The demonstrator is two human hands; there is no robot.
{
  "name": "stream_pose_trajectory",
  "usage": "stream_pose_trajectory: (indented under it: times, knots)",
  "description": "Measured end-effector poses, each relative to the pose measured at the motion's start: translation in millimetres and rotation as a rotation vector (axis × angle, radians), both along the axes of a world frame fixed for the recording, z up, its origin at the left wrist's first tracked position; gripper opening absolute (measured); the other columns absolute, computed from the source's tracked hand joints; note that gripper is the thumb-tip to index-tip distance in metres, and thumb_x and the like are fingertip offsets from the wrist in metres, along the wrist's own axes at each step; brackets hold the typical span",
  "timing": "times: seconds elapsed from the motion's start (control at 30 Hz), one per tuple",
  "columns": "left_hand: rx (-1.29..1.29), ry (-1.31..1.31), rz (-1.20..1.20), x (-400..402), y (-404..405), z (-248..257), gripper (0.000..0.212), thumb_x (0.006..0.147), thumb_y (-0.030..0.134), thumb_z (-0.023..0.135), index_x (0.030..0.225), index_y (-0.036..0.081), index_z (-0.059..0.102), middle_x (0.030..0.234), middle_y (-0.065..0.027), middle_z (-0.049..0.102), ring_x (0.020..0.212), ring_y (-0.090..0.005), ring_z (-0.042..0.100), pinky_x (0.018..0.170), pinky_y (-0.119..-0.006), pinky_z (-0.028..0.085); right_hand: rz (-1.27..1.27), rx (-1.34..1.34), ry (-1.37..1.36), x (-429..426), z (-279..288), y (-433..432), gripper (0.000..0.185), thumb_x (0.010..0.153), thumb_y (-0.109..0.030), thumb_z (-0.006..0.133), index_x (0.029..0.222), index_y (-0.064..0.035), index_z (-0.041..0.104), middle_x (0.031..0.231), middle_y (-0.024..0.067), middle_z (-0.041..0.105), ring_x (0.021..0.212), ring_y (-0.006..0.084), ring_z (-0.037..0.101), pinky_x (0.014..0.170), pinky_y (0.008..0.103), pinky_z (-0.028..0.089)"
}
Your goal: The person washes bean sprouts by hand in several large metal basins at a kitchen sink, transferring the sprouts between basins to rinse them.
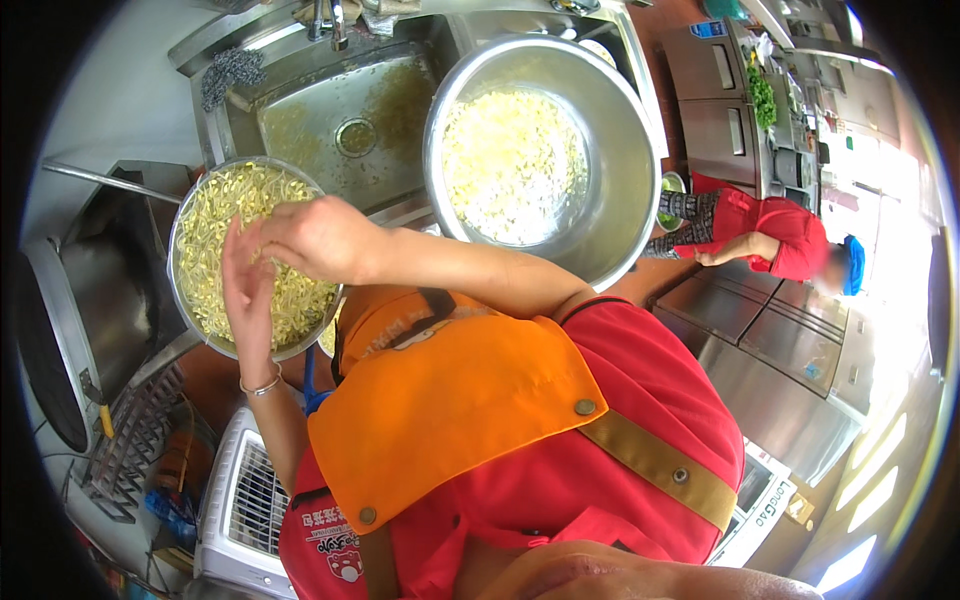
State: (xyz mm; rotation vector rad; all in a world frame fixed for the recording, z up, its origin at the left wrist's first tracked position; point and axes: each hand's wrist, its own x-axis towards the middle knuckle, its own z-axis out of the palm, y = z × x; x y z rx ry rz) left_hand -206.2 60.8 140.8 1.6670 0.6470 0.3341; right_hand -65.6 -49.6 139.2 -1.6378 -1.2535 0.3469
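Observation:
A round metal bowl [196, 319] on the left is heaped with yellow-headed bean sprouts [217, 202]. Above these sprouts my left hand [247, 281], with a bracelet at its wrist, has its fingers stretched out and its thumb apart from them. My right hand [319, 232] reaches across from the right, fingers curled down close to the left fingers. Whether the right fingertips pinch any sprouts is hidden by the hand and some blur. To the right of the hands, a large deep metal basin [611, 165] holds pale yellow sprout pieces [510, 161], partly overexposed.
A wet steel sink [315, 112] with a tap [337, 26] lies ahead; a steel-wool-like scrubber [232, 75] rests on its corner. At left stands an opened metal lid [60, 345]. A white slatted appliance [259, 487] is low left. A person in red [780, 225] stands at right near steel cabinets [712, 127].

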Motion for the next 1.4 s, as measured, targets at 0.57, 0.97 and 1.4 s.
stream_pose_trajectory:
  times: [0.57, 0.97, 1.4]
  knots:
    - [0.952, 0.22, -0.08, -8.7, -13.3, -5.8, 0.034, 0.091, 0.005, 0.061, 0.125, 0.006, 0.061, 0.137, -0.0129, 0.053, 0.122, -0.0314, 0.053, 0.1, -0.043, 0.044, -0.713, -0.108, 0.025, 170.4, -24.6, -136.8, 0.02, 0.091, -0.019, 0.065, 0.107, -0.0055, 0.069, 0.103, 0.0135, 0.069, 0.086, 0.0267, 0.069, 0.082, 0.0375, 0.055]
    - [-0.078, 0.203, -0.465, 86.8, -141.2, -112.5, 0.072, 0.093, 0.026, 0.068, 0.146, -0.002, 0.028, 0.121, -0.0177, 0.06, 0.105, -0.0225, 0.062, 0.088, -0.035, 0.052, -0.765, -1.053, 0.201, 225.0, -212.8, -215.9, 0.07, 0.092, -0.061, 0.049, 0.141, -0.0103, 0.048, 0.132, 0.0225, 0.055, 0.122, 0.0345, 0.054, 0.103, 0.0449, 0.044]
    - [-0.294, 0.168, -0.36, 103.3, -167.3, -127.3, 0.044, 0.092, 0.023, 0.069, 0.12, -0.002, 0.045, 0.102, -0.0097, 0.061, 0.088, -0.0158, 0.059, 0.079, -0.031, 0.051, -0.146, -0.834, -0.336, 62.1, -151.8, -239.4, 0.059, 0.079, -0.009, 0.065, 0.136, -0.0146, 0.049, 0.135, 0.0213, 0.046, 0.121, 0.0387, 0.05, 0.095, 0.0484, 0.049]
